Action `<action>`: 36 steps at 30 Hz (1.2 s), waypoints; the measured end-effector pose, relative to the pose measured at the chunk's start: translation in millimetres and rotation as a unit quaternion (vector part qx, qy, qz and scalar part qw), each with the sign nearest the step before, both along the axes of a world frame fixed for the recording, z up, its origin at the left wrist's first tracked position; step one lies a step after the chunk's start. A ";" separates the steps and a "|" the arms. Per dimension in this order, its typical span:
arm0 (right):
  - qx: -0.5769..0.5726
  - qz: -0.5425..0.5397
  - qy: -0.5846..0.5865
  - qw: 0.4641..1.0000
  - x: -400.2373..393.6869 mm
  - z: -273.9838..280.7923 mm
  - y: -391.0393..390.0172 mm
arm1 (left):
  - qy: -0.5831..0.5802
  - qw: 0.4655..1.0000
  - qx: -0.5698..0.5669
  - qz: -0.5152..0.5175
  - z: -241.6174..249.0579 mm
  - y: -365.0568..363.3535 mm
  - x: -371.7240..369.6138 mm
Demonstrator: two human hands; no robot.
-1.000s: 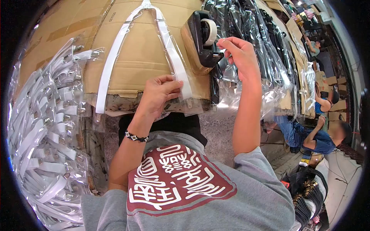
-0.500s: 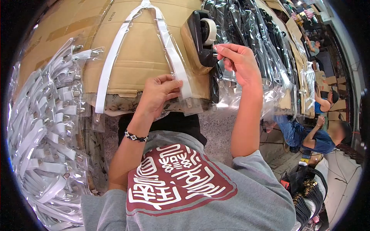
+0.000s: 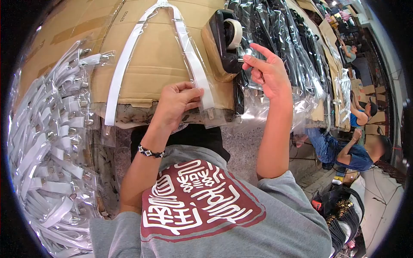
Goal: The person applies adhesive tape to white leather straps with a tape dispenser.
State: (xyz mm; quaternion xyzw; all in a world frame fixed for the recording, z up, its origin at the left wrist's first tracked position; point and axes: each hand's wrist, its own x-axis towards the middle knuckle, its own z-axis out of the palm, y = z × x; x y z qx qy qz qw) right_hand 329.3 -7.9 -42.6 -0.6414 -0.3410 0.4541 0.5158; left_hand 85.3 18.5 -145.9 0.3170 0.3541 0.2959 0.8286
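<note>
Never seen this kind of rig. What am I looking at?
There is no machine, just someone working bare-handed. All the pictures come from one camera worn on the head, looking forward and down. A white forked strap in clear plastic lies on cardboard, with bagged white straps heaped to the left, and a tape dispenser and bagged black goods to the right. The left hand touches the strap's right leg, perhaps pinching its edge. The right hand is raised beside the dispenser; whether it holds anything is unclear.
</note>
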 end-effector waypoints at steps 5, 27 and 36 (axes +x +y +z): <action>0.008 0.001 -0.002 1.000 -2.3 3.2 -2.7 | 0.005 1.000 -0.011 0.009 7.6 -1.1 0.0; 0.047 0.019 0.061 0.997 1.0 -18.9 -13.3 | 0.019 1.000 -0.006 -0.001 7.9 -0.6 0.4; 0.055 0.019 0.072 0.996 0.4 -22.8 -16.0 | 0.023 1.000 0.012 -0.018 7.1 -0.5 -0.7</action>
